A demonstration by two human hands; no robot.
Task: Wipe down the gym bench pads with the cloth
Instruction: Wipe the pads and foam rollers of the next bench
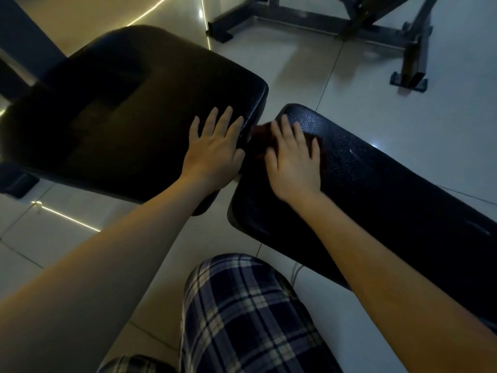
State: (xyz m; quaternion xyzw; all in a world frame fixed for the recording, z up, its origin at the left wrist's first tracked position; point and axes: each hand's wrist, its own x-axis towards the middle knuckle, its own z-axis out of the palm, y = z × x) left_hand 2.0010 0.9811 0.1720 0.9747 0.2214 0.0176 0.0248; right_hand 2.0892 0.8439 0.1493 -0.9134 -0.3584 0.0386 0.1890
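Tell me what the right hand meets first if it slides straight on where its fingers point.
Only the rounded end of the right pad, close ahead of the right hand, which presses the cloth flat. Beyond that edge just floor tiles show, lower down; depth is unclear.

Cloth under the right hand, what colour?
Dark reddish-brown cloth, blurred, pressed flat by the right hand; head view, the only one.

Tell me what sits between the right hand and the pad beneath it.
The head view shows the dark reddish cloth there, pressed onto the right pad under the right hand; blur hides its edges.
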